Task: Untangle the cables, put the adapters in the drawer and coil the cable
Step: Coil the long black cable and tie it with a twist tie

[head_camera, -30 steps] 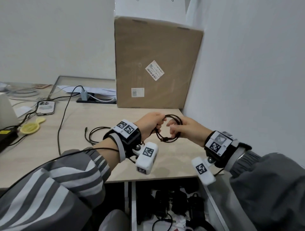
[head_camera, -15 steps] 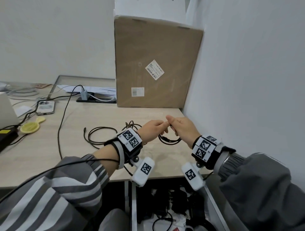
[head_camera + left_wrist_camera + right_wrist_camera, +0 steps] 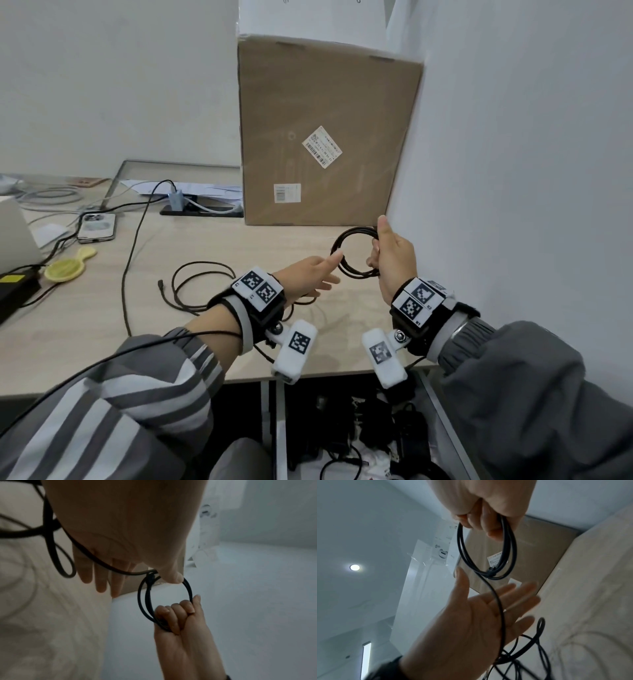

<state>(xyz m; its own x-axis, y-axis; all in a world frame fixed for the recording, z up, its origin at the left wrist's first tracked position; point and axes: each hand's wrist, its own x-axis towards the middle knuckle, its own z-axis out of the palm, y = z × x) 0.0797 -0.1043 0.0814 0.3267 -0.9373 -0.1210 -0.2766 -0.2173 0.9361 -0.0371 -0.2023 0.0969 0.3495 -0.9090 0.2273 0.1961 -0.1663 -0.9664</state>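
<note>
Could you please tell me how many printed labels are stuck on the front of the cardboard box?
2 on the cardboard box: a tilted barcode label right of centre, and a smaller straight label lower down. Other faces are hidden.

The cable (image 3: 352, 255) gripped in my right fingers (image 3: 375, 253) was black. Beyond my fingertips stood a plain brown box (image 3: 325, 137) with white labels. My left sleeve (image 3: 120, 404) was grey with white stripes; my right sleeve (image 3: 534, 394) was solid grey.

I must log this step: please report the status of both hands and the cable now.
Right hand grips the coiled cable. Left hand open, thumb touching the coil. Loose cable uncoiled on desk. Nothing blocking.
</note>
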